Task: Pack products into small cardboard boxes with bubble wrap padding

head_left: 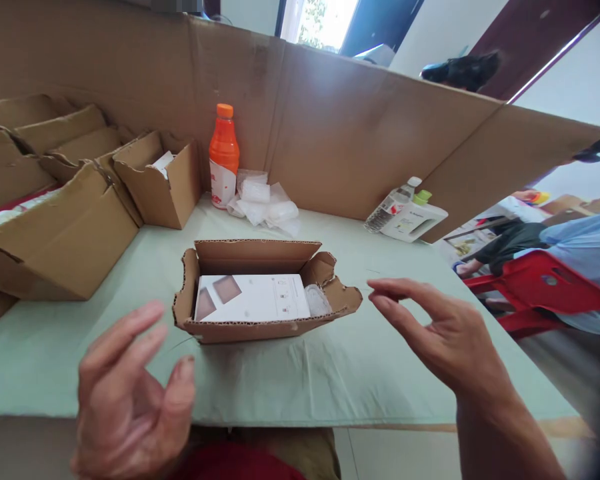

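An open cardboard box stands in front of me on the table. Inside it lies a white printed box, with a piece of clear bubble wrap at its right end. My left hand hovers off the cardboard box's near left corner, thumb and fingers apart, holding nothing. Just beyond the right end, my right hand is raised with a small gap between thumb and forefinger and nothing visible in it. Neither hand touches the box.
Several cardboard boxes crowd the left side. An orange bottle and crumpled bubble wrap stand at the back, near a clear bottle and a white jug. A cardboard partition borders the table. Rightward, a person sits on a red chair.
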Motion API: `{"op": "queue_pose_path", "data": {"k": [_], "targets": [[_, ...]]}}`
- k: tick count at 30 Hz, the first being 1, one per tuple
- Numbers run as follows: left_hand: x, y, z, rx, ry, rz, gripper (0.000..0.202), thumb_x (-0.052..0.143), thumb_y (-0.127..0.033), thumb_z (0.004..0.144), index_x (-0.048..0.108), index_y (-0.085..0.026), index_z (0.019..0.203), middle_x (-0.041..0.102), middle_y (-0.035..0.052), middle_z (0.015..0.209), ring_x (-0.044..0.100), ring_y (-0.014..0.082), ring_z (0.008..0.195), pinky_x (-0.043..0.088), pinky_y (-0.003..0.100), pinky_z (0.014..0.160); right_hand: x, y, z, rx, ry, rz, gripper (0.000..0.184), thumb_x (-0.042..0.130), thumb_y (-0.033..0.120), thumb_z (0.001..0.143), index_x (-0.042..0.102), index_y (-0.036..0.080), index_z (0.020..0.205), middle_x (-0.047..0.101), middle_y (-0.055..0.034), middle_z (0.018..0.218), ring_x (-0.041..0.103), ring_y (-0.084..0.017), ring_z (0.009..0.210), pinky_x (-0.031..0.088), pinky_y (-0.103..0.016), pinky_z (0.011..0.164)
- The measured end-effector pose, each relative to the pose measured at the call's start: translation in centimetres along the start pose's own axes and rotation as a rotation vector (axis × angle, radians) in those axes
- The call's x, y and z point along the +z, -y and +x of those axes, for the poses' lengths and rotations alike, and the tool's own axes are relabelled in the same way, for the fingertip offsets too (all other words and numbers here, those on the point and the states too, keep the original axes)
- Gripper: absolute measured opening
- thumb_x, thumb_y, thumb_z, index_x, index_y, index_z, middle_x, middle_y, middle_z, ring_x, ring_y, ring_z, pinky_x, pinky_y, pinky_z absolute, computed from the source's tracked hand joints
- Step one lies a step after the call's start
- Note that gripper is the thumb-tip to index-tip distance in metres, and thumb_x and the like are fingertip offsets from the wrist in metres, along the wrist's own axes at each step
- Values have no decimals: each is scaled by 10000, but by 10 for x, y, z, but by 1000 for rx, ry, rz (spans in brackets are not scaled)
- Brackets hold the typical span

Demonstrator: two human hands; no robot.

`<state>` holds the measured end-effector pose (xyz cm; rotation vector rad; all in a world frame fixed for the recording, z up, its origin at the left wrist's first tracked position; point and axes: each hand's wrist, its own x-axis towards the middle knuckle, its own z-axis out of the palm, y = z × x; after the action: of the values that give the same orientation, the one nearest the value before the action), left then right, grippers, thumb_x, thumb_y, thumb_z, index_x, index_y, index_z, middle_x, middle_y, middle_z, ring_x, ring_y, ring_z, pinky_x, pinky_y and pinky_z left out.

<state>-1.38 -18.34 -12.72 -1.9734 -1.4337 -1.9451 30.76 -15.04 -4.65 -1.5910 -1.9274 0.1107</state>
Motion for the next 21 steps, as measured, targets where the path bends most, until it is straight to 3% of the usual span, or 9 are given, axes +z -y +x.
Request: {"op": "queue_pose_path", "data": {"k": [2, 5, 7, 9, 11, 14, 18, 21], "targets": [[-1, 16, -19, -202, -10, -43, 638, 678, -180, 863, 496, -325, 1457, 509, 80, 1457, 551, 314, 1300, 426, 577, 1151, 11, -17, -20, 49, 9, 97, 332, 665, 493, 869, 711, 276, 1116, 753, -49, 976, 688, -233, 855, 545, -385, 826], [-3, 41, -50, -544, 304, -100, 695, 682, -337, 883, 386, -309, 1511, 481, 113, 1503, 535, 328, 1340, 460, 556, 1131, 47, -27, -38, 110, 174, 205, 465, 698, 511, 817, 645, 258, 1203, 740, -68, 1023, 674, -242, 844, 569, -394, 789], [-3, 54, -60, -713, 437, -113, 706, 694, -406, 867, 390, -298, 1495, 510, 130, 1477, 597, 331, 1276, 529, 524, 1058, 75, -24, -38, 139, 256, 262, 391, 661, 489, 840, 636, 233, 1135, 730, -81, 999, 654, -231, 799, 566, -373, 720], [6, 62, -54, -785, 445, -118, 668, 694, -436, 855, 437, -276, 1449, 558, 131, 1418, 653, 313, 1193, 569, 490, 1001, 96, -21, -28, 150, 266, 293, 275, 590, 454, 881, 623, 210, 1002, 714, -90, 942, 633, -221, 770, 543, -349, 663], [27, 63, -38, -783, 398, -146, 619, 690, -412, 843, 479, -246, 1401, 604, 123, 1350, 689, 277, 1110, 586, 461, 970, 105, -24, -15, 165, 206, 281, 238, 545, 438, 890, 586, 203, 893, 689, -89, 873, 617, -219, 751, 519, -340, 635], [77, 52, -16, -660, 415, -283, 554, 667, -309, 816, 524, -207, 1341, 659, 103, 1252, 692, 237, 1073, 590, 430, 966, 94, -45, -14, 247, 65, 232, 236, 546, 443, 865, 552, 208, 839, 666, -75, 805, 599, -205, 682, 497, -336, 597], [132, 30, -19, -459, 589, -445, 561, 618, -218, 834, 506, -220, 1383, 653, 104, 1303, 662, 227, 1136, 577, 428, 987, 60, -77, -64, 376, -131, 112, 281, 561, 495, 874, 558, 224, 796, 655, -48, 707, 595, -201, 607, 468, -316, 519], [142, 20, -29, -396, 688, -479, 555, 608, -216, 855, 499, -228, 1399, 618, 121, 1359, 655, 231, 1148, 570, 434, 991, 45, -84, -113, 446, -199, 34, 308, 604, 528, 865, 595, 224, 811, 684, -58, 717, 629, -218, 620, 484, -318, 507]]}}
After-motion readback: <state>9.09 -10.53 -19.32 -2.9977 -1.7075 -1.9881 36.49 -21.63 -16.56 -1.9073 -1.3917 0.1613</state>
